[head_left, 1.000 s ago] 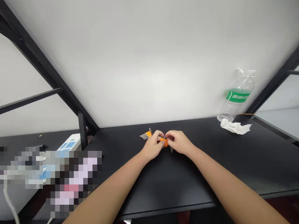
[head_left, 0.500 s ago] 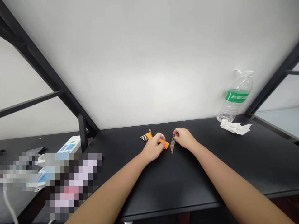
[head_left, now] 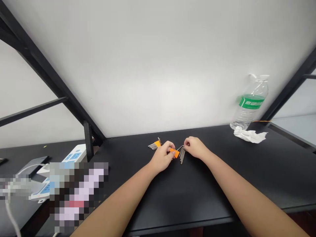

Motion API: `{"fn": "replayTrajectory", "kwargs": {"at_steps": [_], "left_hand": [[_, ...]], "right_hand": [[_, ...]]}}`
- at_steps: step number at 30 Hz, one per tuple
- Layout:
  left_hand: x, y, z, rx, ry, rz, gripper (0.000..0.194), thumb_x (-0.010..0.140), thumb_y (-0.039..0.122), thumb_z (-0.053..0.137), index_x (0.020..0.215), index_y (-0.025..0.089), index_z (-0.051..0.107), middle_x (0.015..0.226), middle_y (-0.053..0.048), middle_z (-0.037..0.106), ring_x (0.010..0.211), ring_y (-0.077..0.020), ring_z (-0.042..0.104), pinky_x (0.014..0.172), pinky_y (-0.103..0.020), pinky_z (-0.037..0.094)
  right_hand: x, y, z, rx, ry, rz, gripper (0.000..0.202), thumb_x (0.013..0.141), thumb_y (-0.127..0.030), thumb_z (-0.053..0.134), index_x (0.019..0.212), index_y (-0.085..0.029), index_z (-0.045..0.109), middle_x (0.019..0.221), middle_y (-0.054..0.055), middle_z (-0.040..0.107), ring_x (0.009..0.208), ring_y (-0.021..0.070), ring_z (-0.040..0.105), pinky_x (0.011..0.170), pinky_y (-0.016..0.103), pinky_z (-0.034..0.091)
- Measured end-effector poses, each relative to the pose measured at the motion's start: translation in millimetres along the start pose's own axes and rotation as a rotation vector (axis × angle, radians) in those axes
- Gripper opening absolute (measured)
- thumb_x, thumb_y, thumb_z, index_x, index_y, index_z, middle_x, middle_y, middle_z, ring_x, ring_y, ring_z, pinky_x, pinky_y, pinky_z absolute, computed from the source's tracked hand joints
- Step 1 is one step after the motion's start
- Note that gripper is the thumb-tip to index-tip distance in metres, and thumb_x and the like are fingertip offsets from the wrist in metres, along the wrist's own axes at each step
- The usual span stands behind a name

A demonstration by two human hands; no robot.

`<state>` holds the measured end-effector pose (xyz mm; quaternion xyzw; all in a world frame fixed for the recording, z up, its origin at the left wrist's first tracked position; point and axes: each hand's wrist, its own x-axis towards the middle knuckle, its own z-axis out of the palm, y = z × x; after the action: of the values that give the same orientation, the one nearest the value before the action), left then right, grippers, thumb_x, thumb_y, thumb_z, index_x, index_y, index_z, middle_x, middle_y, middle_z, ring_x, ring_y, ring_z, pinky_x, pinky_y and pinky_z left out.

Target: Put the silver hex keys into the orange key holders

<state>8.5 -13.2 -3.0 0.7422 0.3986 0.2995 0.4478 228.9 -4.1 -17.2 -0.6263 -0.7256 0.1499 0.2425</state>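
A white cable (head_left: 11, 215) hangs far to the left of the holder (head_left: 174, 152), on its near side. Next comes a power strip (head_left: 78, 152), white with blue socket faces, also well left of the holder, beside a blurred patch (head_left: 80, 189) whose contents cannot be made out. A black post (head_left: 88, 140) stands between the strip and the holder. Closer in, just left of the holder and a little beyond it, a key set (head_left: 157, 144) lies on the table (head_left: 177, 197), its metal keys in an orange clip.

The left hand (head_left: 163, 156) is at the holder's left side, fingers curled, pinching the small orange piece just above the table. Immediately right of the holder are several bent metal keys (head_left: 182, 155), fanned, long ends toward the table's near edge; one thin arm reaches toward the holder, and whether it touches is unclear. The right hand (head_left: 195, 147), right of the holder, has thumb and fingers nearly together at the keys' bends; whether it grips one cannot be told.

Well right of the holder, and farther back, a clear bottle (head_left: 249, 107) with a green label stands near the wall (head_left: 160, 65), a crumpled tissue (head_left: 250, 135) in front.
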Motion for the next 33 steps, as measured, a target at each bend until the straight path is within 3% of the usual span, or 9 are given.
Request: {"fn": "replayTrajectory", "kwargs": {"at_steps": [3, 5, 8, 10, 13, 21, 25, 28, 33], "left_hand": [[0.1, -0.7, -0.5, -0.009, 0.003, -0.013, 0.012, 0.086, 0.023, 0.055, 0.097, 0.022, 0.052, 0.073, 0.002, 0.066, 0.068, -0.0155, 0.065, 0.068, -0.028, 0.050], [0.1, -1.7, -0.5, -0.013, 0.004, -0.011, 0.012, 0.086, 0.023, 0.056, 0.097, 0.022, 0.052, 0.073, 0.002, 0.065, 0.068, -0.0154, 0.065, 0.068, -0.028, 0.050], [-0.4, -2.3, -0.5, -0.014, 0.002, 0.004, 0.013, 0.085, 0.023, 0.056, 0.097, 0.022, 0.052, 0.075, 0.002, 0.066, 0.068, -0.0150, 0.064, 0.067, -0.027, 0.049], [-0.9, -1.6, -0.7, -0.018, -0.003, 0.005, 0.013, 0.085, 0.022, 0.056, 0.097, 0.022, 0.052, 0.074, 0.002, 0.065, 0.067, -0.0151, 0.065, 0.066, -0.027, 0.049], [-1.4, 0.2, -1.2, -0.021, -0.008, -0.010, 0.012, 0.085, 0.022, 0.055, 0.097, 0.022, 0.052, 0.073, 0.002, 0.065, 0.068, -0.0155, 0.065, 0.066, -0.027, 0.049], [-0.2, 0.8, -1.1, 0.008, 0.007, 0.001, 0.012, 0.087, 0.023, 0.054, 0.098, 0.022, 0.051, 0.074, 0.002, 0.066, 0.068, -0.0158, 0.065, 0.070, -0.029, 0.050], [0.7, 3.1, -2.0, -0.015, 0.047, -0.006, 0.012, 0.090, 0.028, 0.055, 0.099, 0.022, 0.049, 0.076, 0.002, 0.066, 0.070, -0.0163, 0.066, 0.072, -0.030, 0.050], [1.1, 4.7, -2.0, -0.049, 0.055, 0.000, 0.014, 0.090, 0.030, 0.057, 0.095, 0.022, 0.047, 0.076, 0.002, 0.066, 0.072, -0.0165, 0.067, 0.072, -0.030, 0.050], [2.0, 2.3, -1.0, -0.089, 0.014, -0.003, 0.015, 0.090, 0.031, 0.057, 0.092, 0.022, 0.046, 0.075, 0.002, 0.066, 0.070, -0.0157, 0.066, 0.071, -0.030, 0.051]], "right_hand": [[-1.5, -2.0, -1.2, -0.002, -0.006, -0.009, 0.013, 0.082, -0.012, 0.057, 0.076, -0.018, 0.067, 0.084, 0.004, 0.064, 0.073, 0.0146, 0.058, 0.071, 0.027, 0.043], [-4.8, -3.6, -3.9, 0.008, -0.011, -0.030, 0.013, 0.083, -0.015, 0.058, 0.088, -0.018, 0.069, 0.092, 0.005, 0.065, 0.079, 0.0157, 0.060, 0.075, 0.028, 0.045], [-12.2, -7.3, -10.6, 0.020, -0.119, -0.152, 0.029, 0.083, -0.017, 0.060, 0.110, -0.023, 0.068, 0.114, 0.007, 0.063, 0.101, 0.0204, 0.059, 0.085, 0.032, 0.045], [-16.7, -10.2, -14.5, -0.005, -0.208, -0.219, 0.037, 0.080, -0.015, 0.061, 0.115, -0.025, 0.067, 0.122, 0.007, 0.061, 0.110, 0.0244, 0.056, 0.090, 0.036, 0.043], [-19.5, -13.1, -15.8, -0.046, -0.232, -0.226, 0.034, 0.078, -0.010, 0.058, 0.108, -0.025, 0.067, 0.119, 0.007, 0.060, 0.106, 0.0247, 0.053, 0.086, 0.036, 0.043], [-16.5, -13.6, -9.8, -0.011, -0.129, -0.286, 0.027, 0.077, -0.003, 0.051, 0.091, -0.022, 0.064, 0.103, 0.003, 0.061, 0.096, 0.0203, 0.052, 0.083, 0.032, 0.042], [-20.6, -28.5, -12.9, 0.225, -0.035, -0.311, 0.022, 0.080, -0.006, 0.052, 0.092, -0.021, 0.063, 0.100, 0.002, 0.062, 0.093, 0.0171, 0.056, 0.083, 0.030, 0.045], [-24.0, -40.8, -12.5, 0.408, -0.066, -0.296, 0.012, 0.087, -0.015, 0.053, 0.091, -0.022, 0.063, 0.093, 0.000, 0.063, 0.077, 0.0134, 0.057, 0.070, 0.026, 0.046], [-23.8, -44.0, -7.1, 0.468, -0.040, -0.244, 0.013, 0.086, -0.014, 0.054, 0.086, -0.021, 0.064, 0.081, -0.001, 0.063, 0.068, 0.0119, 0.056, 0.063, 0.025, 0.043]]}}
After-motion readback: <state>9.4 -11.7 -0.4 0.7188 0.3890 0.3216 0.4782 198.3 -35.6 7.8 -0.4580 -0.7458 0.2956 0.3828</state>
